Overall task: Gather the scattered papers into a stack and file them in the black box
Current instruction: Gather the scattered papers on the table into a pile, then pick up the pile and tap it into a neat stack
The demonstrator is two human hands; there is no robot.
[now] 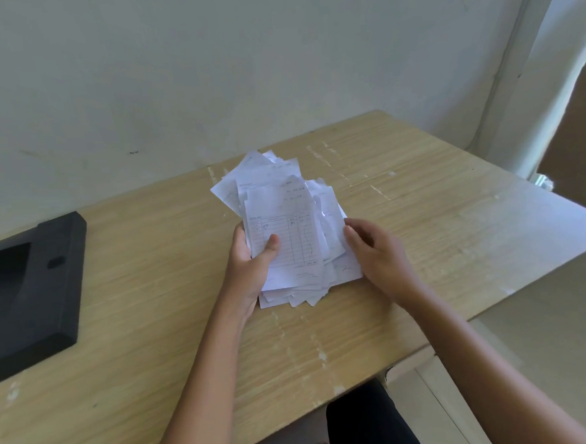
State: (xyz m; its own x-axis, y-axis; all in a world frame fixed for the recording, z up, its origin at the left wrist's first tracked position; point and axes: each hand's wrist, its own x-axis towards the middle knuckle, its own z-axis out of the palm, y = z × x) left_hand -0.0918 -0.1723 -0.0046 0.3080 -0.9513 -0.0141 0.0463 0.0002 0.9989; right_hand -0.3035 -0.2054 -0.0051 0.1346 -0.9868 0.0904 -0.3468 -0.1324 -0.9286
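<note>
A loose, uneven pile of white papers [283, 205] with printed tables lies in the middle of the wooden table [152, 299]. My left hand [253, 262] grips the pile's left side, thumb on the top sheet and fingers underneath. My right hand [375, 251] rests against the pile's right edge with the fingers curled and apart, touching the sheets without clasping them. The black box [31, 289] sits open at the table's left edge, well apart from the papers.
A pale wall runs behind the table. The table's right edge drops off to a tiled floor [549, 343]. My dark-clothed leg [362, 423] and a foot show under the front edge.
</note>
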